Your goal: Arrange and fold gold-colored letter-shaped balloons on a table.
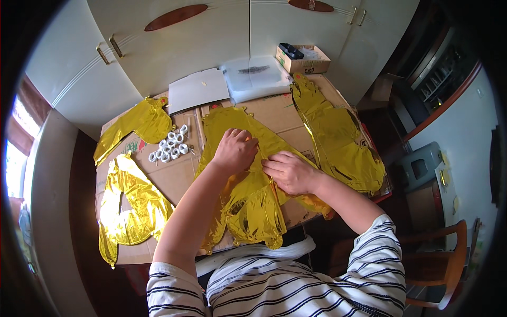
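A flat, uninflated gold foil balloon [224, 121] lies in front of me on the cardboard-covered table, its near part creased and bunched. My left hand [235, 151] is closed over its middle, knuckles up, and the fingertips are hidden against the foil. Close by on the right, my right hand [290, 172] has its fingers bent together and pinches the foil along a fold. More flat gold foil balloons surround it: one at the far left [134, 124], a shiny one at the near left [129, 211], and one on the right [340, 140].
Several small white rolls [169, 146] are grouped left of the middle balloon. Along the back lie a pale flat sheet [198, 91] and a clear plastic packet [253, 82], beside a small open box [306, 65]. White cabinets [185, 42] stand behind; a wooden chair [454, 264] is at right.
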Tool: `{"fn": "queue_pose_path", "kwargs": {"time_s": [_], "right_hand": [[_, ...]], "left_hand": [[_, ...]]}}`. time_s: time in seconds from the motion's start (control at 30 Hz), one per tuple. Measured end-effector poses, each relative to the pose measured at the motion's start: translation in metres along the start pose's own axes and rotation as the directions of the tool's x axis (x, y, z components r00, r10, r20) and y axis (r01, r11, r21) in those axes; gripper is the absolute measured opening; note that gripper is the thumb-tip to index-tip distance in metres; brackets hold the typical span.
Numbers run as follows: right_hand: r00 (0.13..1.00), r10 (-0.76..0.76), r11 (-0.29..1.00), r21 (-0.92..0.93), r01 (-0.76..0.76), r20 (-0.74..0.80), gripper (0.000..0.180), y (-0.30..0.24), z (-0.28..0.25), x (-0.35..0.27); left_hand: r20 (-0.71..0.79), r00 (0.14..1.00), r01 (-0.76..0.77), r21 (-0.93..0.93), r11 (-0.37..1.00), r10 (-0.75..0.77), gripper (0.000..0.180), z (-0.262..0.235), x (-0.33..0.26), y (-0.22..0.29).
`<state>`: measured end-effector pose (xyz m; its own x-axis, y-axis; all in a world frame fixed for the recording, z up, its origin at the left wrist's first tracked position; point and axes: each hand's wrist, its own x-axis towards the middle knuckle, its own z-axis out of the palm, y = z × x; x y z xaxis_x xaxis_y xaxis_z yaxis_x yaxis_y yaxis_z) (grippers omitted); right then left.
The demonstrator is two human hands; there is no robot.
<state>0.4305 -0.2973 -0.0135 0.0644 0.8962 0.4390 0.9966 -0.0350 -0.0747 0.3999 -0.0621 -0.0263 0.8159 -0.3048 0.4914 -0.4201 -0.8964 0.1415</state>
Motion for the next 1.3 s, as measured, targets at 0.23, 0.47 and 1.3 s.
{"fn": "queue_pose_path", "kwargs": {"time_s": [0.23, 0.47, 1.3], "right_hand": [[1.000, -0.003, 1.000, 0.017, 0.003, -0.005, 0.034, 0.000, -0.001, 0.000], [0.997, 0.046, 0.997, 0.063, -0.049, 0.055, 0.036, 0.001, 0.000, -0.006], [0.962, 0.269, 0.920, 0.281, -0.273, 0.053, 0.033, -0.005, 0.006, -0.012]], "left_hand": [[0.084, 0.995, 0.060, 0.009, 0.998, -0.060, 0.024, -0.005, 0.004, -0.002], [-0.012, 0.997, 0.079, -0.033, 0.996, -0.079, 0.030, 0.003, -0.009, -0.001], [-0.019, 0.965, 0.245, -0.278, 0.929, -0.260, 0.042, -0.067, -0.057, -0.004]]}}
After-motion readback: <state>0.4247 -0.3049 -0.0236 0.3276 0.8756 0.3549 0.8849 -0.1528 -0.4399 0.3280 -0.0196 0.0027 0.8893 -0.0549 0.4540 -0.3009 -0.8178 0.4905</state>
